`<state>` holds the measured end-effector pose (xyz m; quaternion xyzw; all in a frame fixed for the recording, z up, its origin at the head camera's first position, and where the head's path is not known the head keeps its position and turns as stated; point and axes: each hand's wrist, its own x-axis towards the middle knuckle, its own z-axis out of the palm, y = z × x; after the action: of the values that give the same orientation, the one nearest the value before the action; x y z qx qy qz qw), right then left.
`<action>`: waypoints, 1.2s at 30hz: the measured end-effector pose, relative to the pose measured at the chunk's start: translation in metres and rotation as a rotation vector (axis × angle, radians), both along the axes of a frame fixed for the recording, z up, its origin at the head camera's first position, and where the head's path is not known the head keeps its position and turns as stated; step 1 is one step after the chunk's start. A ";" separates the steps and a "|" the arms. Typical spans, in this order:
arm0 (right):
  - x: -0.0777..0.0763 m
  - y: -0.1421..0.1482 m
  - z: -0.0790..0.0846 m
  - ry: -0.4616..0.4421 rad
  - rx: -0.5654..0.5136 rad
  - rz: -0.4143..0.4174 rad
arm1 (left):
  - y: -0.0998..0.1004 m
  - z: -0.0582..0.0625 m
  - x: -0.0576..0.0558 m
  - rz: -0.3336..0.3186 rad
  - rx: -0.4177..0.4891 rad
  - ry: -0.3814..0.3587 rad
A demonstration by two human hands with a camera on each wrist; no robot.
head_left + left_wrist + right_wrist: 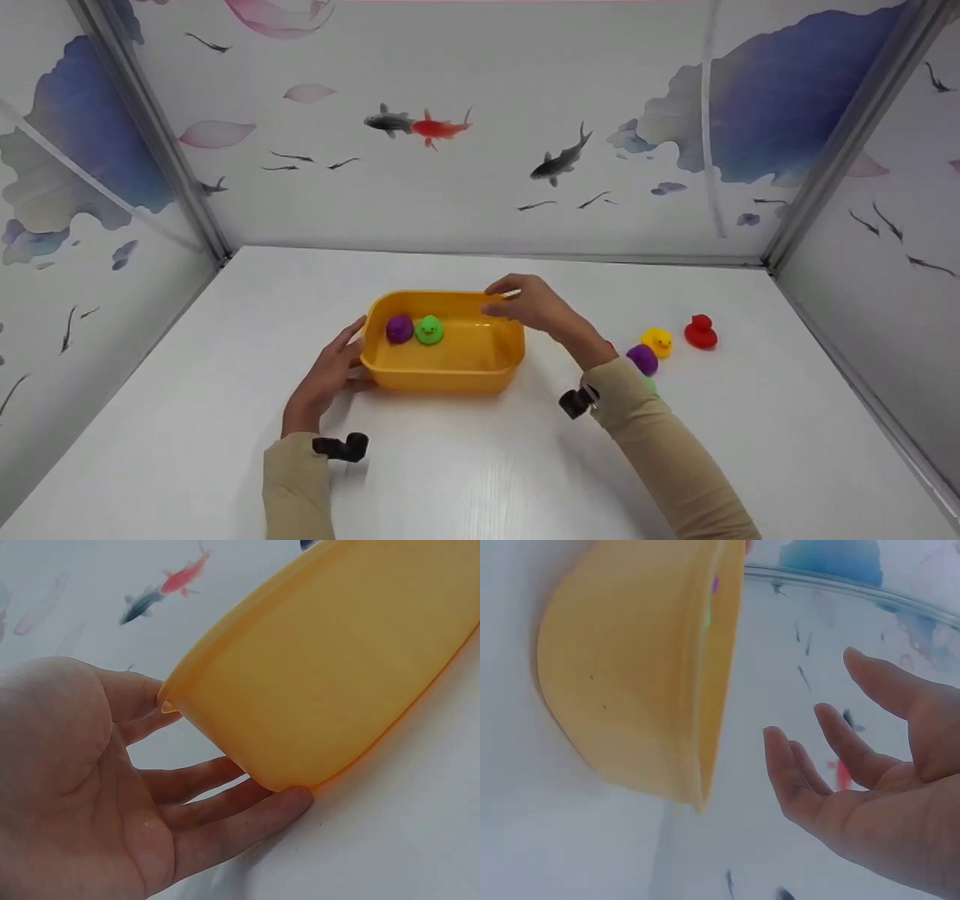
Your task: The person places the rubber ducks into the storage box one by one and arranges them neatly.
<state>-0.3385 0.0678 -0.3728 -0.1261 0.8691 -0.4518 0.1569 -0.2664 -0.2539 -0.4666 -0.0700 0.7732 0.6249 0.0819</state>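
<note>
Tub [442, 382] stands on the glossy white table [465, 465], short of its back edge, purple duck [400, 329] and green duck [430, 330] inside near the left end. Left hand [330, 373], fingers extended, touches that end; right hand [536, 304], loosely bent, empty, is over the tub's back right corner. Yellow duck [657, 343] and red duck [701, 332] sit toward the table's right edge. Printed fish [441, 127] mark white walls [465, 202].

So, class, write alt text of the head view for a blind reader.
A person's left hand touches the left end of a yellow tub holding a purple toy and a green duck; the right hand, empty, hovers over its right end. To its right are a yellow duck, a red duck and other toys.
</note>
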 end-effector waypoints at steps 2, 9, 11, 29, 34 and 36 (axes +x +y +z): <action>0.005 0.014 0.005 0.022 0.012 -0.015 | 0.000 0.001 0.000 -0.001 -0.004 -0.004; 0.011 0.068 0.011 0.076 -0.009 -0.098 | -0.001 0.001 0.000 0.010 -0.019 -0.014; 0.009 0.084 0.009 0.083 -0.030 -0.115 | -0.001 0.001 0.000 0.008 -0.016 -0.006; 0.007 0.198 0.001 0.157 -0.235 -0.410 | -0.002 0.000 0.003 0.018 -0.014 -0.002; 0.003 0.229 -0.010 0.169 -0.309 -0.597 | -0.001 -0.001 0.004 0.007 -0.001 -0.005; 0.002 0.239 -0.015 0.153 -0.346 -0.662 | -0.001 -0.002 0.004 0.006 0.000 -0.002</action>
<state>-0.3369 0.3067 -0.3879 0.1036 0.7828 -0.6074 -0.0867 -0.2627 -0.2548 -0.4684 -0.0727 0.7728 0.6253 0.0808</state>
